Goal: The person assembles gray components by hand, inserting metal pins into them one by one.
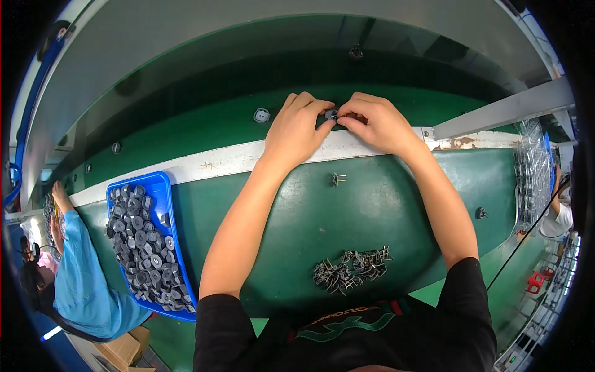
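Both my hands meet over the green conveyor belt, just past the white rail. My left hand [299,127] pinches a small grey plastic plug part [330,114] between thumb and fingers. From the other side my right hand [374,121] closes its fingertips on the dark end of the same part; what exactly it grips there is mostly hidden. A round grey plug housing [261,115] lies on the belt left of my left hand. On the green tabletop below my hands sits one metal-pinned insert [338,180]. Closer to me is a pile of similar pinned inserts [352,270].
A blue tray [178,248] full of grey plastic housings stands at left. The white rail [229,162] divides table and belt; a metal post [505,110] rises at right. Stacked clear trays [532,173] stand far right. A co-worker in blue [93,285] works at left.
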Demonstrator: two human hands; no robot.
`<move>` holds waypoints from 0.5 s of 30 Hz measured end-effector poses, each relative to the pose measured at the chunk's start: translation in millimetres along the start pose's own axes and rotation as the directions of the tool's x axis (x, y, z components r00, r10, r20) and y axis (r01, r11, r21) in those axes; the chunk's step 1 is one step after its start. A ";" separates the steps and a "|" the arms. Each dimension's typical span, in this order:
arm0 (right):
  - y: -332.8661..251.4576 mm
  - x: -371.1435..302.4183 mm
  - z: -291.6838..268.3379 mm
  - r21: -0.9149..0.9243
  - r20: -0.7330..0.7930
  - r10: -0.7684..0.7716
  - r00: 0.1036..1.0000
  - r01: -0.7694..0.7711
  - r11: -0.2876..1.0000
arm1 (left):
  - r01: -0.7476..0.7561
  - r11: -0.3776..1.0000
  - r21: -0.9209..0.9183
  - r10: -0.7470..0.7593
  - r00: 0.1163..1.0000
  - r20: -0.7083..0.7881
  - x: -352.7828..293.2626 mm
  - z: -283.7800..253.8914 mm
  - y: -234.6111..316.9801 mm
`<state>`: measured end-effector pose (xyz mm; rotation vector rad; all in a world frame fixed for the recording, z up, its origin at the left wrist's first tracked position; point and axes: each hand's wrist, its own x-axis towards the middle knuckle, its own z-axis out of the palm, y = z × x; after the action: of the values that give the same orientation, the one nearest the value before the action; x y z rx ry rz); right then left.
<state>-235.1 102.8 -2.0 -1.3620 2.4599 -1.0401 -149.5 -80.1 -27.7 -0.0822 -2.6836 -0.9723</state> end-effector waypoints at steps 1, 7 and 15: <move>-0.7 -1.5 3.2 -0.002 0.001 -0.002 1.000 0.002 1.000 | -0.002 1.000 0.005 0.002 1.000 0.001 -0.4 0.2 0.3; -0.4 -3.9 13.1 0.190 -0.111 0.122 0.986 -0.100 0.977 | -0.018 1.000 -0.003 0.018 1.000 -0.024 -0.8 1.8 -1.0; 6.7 -3.2 17.5 -0.017 -0.169 -0.024 0.985 0.021 1.000 | -0.033 0.999 0.018 0.034 0.999 -0.038 -1.4 3.3 -3.5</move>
<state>-230.3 98.9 -20.0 -1.3619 2.5819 -1.1904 -149.5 -80.7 -32.7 -0.1036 -2.6472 -0.9311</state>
